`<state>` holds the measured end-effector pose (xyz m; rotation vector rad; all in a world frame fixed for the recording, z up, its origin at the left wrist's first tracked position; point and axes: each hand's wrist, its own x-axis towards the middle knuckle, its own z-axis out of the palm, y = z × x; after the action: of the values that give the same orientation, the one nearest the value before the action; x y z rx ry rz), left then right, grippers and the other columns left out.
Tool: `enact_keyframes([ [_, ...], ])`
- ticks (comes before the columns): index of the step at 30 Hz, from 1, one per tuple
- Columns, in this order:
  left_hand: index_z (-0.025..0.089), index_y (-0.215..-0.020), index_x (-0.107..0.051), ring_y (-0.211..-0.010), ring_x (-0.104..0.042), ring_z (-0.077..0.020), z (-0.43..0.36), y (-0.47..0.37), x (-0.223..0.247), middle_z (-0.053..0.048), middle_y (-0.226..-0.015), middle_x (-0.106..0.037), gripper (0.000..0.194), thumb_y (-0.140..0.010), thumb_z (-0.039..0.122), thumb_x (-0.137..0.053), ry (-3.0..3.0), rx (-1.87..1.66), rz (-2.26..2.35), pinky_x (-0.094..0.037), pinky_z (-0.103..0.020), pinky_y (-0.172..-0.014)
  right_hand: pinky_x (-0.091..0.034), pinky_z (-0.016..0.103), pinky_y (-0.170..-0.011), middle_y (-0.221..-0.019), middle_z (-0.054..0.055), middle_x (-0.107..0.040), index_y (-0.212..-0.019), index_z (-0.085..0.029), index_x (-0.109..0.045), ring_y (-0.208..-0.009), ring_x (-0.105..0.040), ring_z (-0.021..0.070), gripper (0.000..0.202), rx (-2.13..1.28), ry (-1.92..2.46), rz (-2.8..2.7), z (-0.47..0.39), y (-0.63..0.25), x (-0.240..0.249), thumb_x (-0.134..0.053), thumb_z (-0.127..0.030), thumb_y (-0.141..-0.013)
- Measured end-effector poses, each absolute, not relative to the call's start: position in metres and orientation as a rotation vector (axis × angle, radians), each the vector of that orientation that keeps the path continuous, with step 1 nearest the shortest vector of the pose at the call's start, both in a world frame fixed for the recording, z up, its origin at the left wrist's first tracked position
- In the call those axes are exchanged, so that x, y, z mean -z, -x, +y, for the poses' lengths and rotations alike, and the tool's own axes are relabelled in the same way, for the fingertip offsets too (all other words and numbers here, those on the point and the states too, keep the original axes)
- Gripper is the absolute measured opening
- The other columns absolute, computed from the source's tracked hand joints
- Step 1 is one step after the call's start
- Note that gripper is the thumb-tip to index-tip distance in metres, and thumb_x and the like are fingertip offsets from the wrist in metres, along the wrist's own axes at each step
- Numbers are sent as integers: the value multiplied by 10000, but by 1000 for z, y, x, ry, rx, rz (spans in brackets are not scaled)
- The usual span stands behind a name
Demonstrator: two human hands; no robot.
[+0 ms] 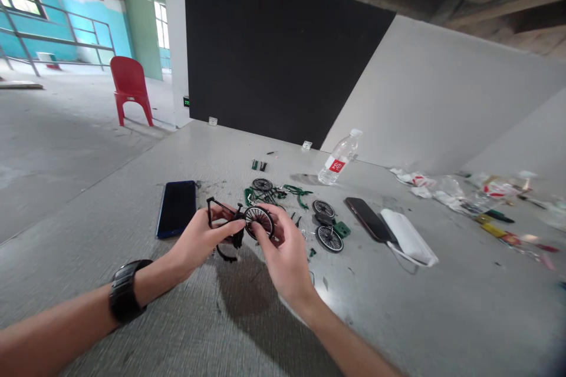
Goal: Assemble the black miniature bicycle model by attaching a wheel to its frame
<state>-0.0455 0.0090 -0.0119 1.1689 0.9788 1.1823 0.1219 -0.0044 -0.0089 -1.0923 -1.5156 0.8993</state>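
Pinching was being done by both hands in the head view, above the grey surface [186, 324]. A small black bicycle frame [239, 239] was gripped between the thumb and fingers of the left hand [207, 232], on whose wrist a black band [128, 291] was worn. A spoked wheel [260, 221] was pinched, tilted slightly, between the thumb and fingers of the right hand [283, 247], just beside the frame's right end; whether the two were joined could not be told. Beyond the hands, green bicycle parts [299, 191] were laid out, with two loose-looking wheels [329, 238] near the right hand. A dark tablet [177, 209] was placed at the left; a bottle [338, 159], a phone [368, 220] and a white power bank [407, 237] were set farther right.
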Motion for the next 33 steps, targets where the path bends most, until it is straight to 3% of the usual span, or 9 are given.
enact_keyframes([
  [5,149,-897,-693,-772,-641,-174,10,47,9,-47,-837,-711,269,-726,330,-792,-1093,-1220,990,-520,-264,-655,-549,354,-869,-1153,73,-690,-1194,-232,-610,-1024,-661,219,323,-913,1112,-1523,-7,-124,2,-636,-346,-894],
  [13,161,-941,-693,-803,-653,-154,5,46,9,-48,-907,-718,265,-760,327,-791,-921,-1175,852,-514,-218,-638,-546,359,-840,-1038,51,-709,-1116,-230,-595,-943,-667,204,338,-1264,1055,-1376,0,-128,7,-714,-349,-823],
  [24,147,-926,-727,-803,-644,-144,9,45,16,-45,-874,-723,252,-728,267,-825,-794,-1165,774,-504,-232,-708,-530,380,-865,-1048,55,-721,-1066,-221,-657,-958,-675,217,275,-1219,1075,-1539,2,-131,18,-713,-339,-824],
  [33,141,-822,-737,-784,-621,-147,13,45,19,-48,-838,-714,185,-741,292,-807,-778,-1177,770,-477,-246,-735,-554,361,-769,-976,51,-722,-1047,-218,-652,-874,-684,214,264,-1142,1147,-1596,0,-130,14,-707,-351,-825],
])
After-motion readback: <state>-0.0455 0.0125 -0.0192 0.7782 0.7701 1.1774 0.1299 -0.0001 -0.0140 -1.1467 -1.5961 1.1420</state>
